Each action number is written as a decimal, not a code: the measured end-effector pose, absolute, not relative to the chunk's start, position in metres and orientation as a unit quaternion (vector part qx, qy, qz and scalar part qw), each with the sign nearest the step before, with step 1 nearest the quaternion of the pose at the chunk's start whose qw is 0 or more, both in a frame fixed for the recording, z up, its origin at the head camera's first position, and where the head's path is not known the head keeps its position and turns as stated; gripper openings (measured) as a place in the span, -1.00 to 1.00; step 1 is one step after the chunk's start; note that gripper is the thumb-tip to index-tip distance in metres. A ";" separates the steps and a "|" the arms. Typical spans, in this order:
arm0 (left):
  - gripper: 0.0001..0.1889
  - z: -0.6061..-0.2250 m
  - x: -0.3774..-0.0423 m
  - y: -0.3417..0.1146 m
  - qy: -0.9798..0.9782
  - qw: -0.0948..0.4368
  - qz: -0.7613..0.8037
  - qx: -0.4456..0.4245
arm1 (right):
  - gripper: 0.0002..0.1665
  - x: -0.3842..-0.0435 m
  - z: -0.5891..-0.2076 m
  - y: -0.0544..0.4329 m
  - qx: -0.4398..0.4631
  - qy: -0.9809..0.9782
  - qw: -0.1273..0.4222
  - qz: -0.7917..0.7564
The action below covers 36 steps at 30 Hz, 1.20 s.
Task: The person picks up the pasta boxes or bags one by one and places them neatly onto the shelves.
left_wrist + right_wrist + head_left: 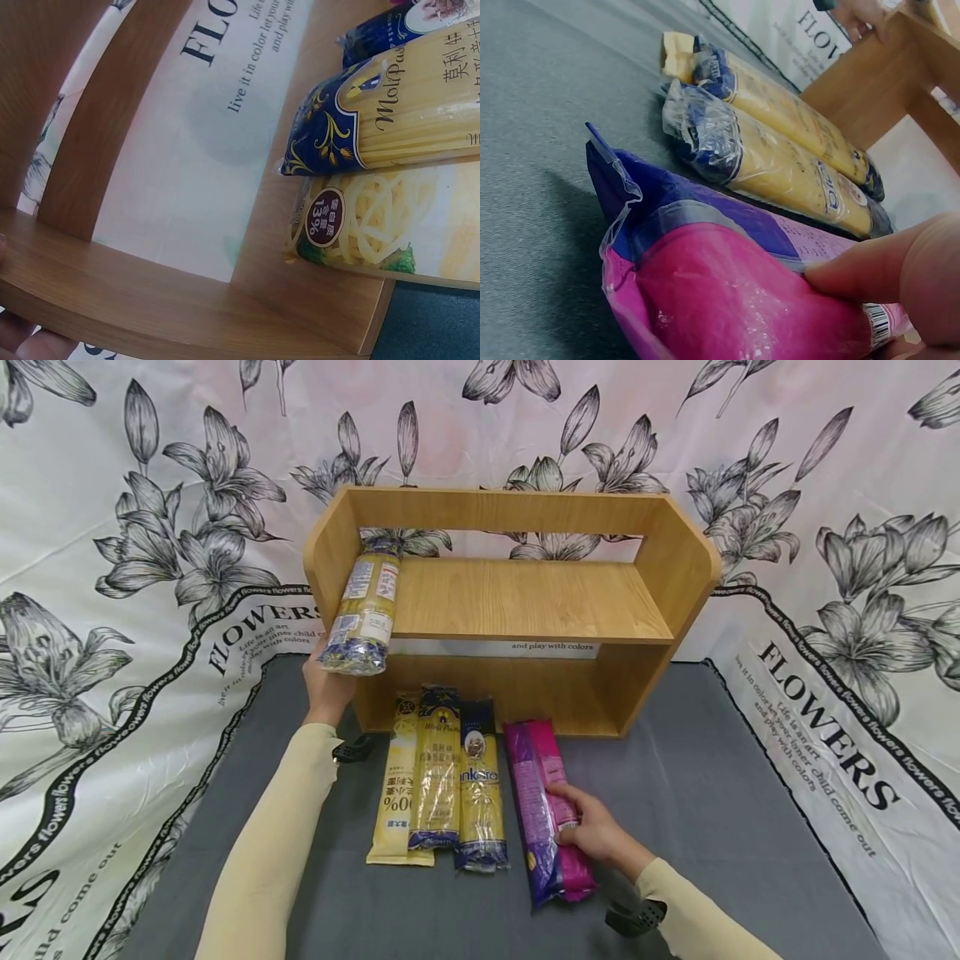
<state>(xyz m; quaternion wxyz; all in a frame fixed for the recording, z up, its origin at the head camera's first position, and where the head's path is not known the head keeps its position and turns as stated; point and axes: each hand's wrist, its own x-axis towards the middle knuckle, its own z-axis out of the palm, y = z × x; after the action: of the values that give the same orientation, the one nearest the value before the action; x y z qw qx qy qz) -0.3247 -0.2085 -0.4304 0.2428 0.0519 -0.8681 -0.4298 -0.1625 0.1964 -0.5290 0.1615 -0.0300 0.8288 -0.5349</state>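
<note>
My left hand [327,687] grips the left side panel of the wooden shelf [525,602]; in the left wrist view its fingers [41,346] show on the panel's outer side. A clear-fronted pasta bag [365,606] leans on the upper board above that hand, partly covering it. My right hand [600,831] pinches a shiny pink and purple package [543,810] lying on the table, with the thumb [870,270] on top in the right wrist view. To its left lie three yellow pasta packs: a pale one [397,785], a Moli Pasta one [437,768] and a blue-ended one [482,785].
The three packs' far ends reach into the shelf's lower compartment. A grey cloth [697,793] covers the table. Behind the shelf hangs a white and pink fabric [225,527] printed with flowers and lettering.
</note>
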 end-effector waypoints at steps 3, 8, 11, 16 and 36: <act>-0.52 -0.430 -0.325 -0.209 -0.866 0.237 -0.436 0.055 | -0.01 -0.158 -0.528 0.199 -0.033 0.825 0.165 -0.540; -0.52 -0.430 -0.325 -0.210 -0.866 0.231 -0.440 0.058 | -0.02 -0.149 -0.525 0.205 -0.040 0.809 0.172 -0.561; -0.52 -0.431 -0.327 -0.210 -0.867 0.230 -0.438 0.057 | -0.02 -0.142 -0.520 0.209 -0.044 0.798 0.175 -0.575; -0.51 -0.432 -0.327 -0.211 -0.866 0.222 -0.443 0.057 | -0.03 -0.127 -0.496 0.217 -0.058 0.768 0.190 -0.610; -0.51 -0.428 -0.324 -0.208 -0.873 0.230 -0.426 0.056 | -0.16 -0.135 -0.330 0.211 -0.140 0.699 0.201 -0.671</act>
<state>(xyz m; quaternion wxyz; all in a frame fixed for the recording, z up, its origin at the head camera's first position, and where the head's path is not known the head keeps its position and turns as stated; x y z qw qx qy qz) -0.3235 -0.2084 -0.4278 0.2298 0.0559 -0.8733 -0.4260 -0.1349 0.2113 -0.3302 0.2014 -0.1400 0.6993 -0.6715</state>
